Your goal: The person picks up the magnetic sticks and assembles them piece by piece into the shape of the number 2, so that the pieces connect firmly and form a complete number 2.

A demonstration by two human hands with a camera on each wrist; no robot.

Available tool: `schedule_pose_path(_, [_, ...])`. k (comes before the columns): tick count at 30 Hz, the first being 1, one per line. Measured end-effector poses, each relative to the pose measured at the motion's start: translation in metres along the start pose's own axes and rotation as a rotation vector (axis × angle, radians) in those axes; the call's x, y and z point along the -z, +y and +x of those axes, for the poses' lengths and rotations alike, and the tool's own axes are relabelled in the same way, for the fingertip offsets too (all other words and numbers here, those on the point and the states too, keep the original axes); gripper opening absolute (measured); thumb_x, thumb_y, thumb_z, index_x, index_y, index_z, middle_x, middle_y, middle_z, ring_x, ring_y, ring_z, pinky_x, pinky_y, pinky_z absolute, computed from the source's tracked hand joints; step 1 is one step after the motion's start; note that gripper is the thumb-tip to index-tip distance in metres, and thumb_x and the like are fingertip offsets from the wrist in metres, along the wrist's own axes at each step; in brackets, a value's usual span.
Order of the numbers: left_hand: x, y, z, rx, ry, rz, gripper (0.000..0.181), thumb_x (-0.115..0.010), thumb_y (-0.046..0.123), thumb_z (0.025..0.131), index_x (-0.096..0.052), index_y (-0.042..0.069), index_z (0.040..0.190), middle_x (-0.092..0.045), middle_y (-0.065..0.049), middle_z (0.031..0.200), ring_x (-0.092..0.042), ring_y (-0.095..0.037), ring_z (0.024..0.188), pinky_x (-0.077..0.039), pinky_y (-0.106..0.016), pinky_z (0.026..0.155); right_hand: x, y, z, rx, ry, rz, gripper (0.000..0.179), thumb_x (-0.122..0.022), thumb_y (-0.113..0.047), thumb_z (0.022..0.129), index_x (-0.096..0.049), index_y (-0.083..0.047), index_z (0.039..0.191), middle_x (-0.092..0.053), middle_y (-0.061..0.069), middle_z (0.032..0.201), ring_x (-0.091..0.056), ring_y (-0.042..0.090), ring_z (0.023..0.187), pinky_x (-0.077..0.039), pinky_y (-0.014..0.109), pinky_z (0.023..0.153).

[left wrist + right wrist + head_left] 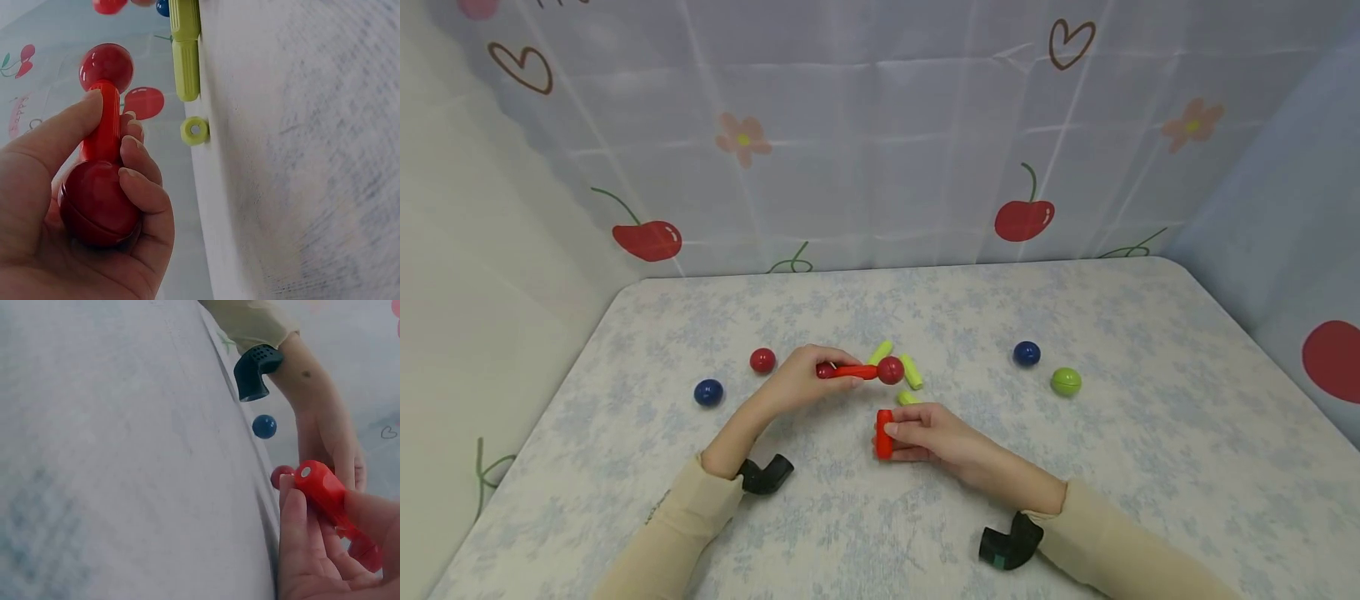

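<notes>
My left hand (pixel 805 377) holds a red rod (pixel 855 372) that has a dark red ball at each end. The ball at the far end (pixel 891 370) stands out beyond the fingers; in the left wrist view the near ball (pixel 100 203) sits in the palm, with the thumb along the rod. Closer to me, my right hand (pixel 932 437) grips a second red rod (pixel 884 434) between thumb and fingers. That rod stands apart from the left hand's piece. Its end shows a small silvery disc in the right wrist view, where the red rod (pixel 322 487) points toward the camera.
Three yellow-green rods, among them one rod (pixel 912 372), lie just beyond my hands on the patterned table (pixel 1150 467). A red ball (pixel 762 361) and a blue ball (pixel 708 392) are at left. Another blue ball (pixel 1027 353) and a green ball (pixel 1065 382) are at right.
</notes>
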State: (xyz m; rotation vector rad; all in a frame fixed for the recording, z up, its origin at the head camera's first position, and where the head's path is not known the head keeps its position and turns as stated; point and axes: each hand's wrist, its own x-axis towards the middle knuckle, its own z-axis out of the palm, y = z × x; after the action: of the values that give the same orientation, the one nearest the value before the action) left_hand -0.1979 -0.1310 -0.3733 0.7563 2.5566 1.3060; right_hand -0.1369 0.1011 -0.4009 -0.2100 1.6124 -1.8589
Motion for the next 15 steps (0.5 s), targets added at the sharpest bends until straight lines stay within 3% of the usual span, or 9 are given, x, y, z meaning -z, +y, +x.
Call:
schedule_pose_path(5, [0.0007,-0.0019,0.0002,-0.018,-0.039,-0.017,0.019,-0.071,0.016,0.084,-0.072,0.008,0.102,-0.066,0.002,0.09,-0.054,-0.018,0.078,-0.046,-0.032,0.066,0.006,0.0005,0.0012,0.016,0.017,0.114,0.039,-0.053,-0.01,0.096,-0.045,0.017,0.124,-0.062,0.017,0.108,-0.062,0.024,0.097,-0.047,0.035,0.085])
schedule_pose_path(15, [0.0002,-0.0015,-0.0008,-0.017,-0.117,-0.017,0.02,-0.073,0.015,0.083,-0.072,0.007,0.101,-0.066,0.002,0.09,-0.052,-0.017,0.072,-0.044,-0.03,0.065,0.0112,0.0007,0.0018,0.03,-0.018,0.122,0.036,-0.05,-0.007,0.097,-0.044,0.018,0.122,-0.063,0.012,0.102,-0.064,0.02,0.09,-0.048,0.033,0.083])
